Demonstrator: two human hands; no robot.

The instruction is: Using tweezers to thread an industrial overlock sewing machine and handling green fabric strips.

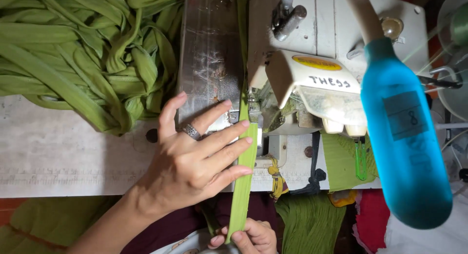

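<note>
The table is pale and worn, w/ a sewing machine standing at its far right. A heap of green strips covers the far left corner of the table, next to the machine's clear plate. A blue bottle hangs in front of the machine, right side, close to the camera. Left hand lies flat and spread wide, fingers pressing a green strip against the table edge just before the presser foot; a ring sits on one finger. The strip runs from the foot down off the table edge. Right hand, below the edge, pinches the strip's near end between thumb and fingers.
</note>
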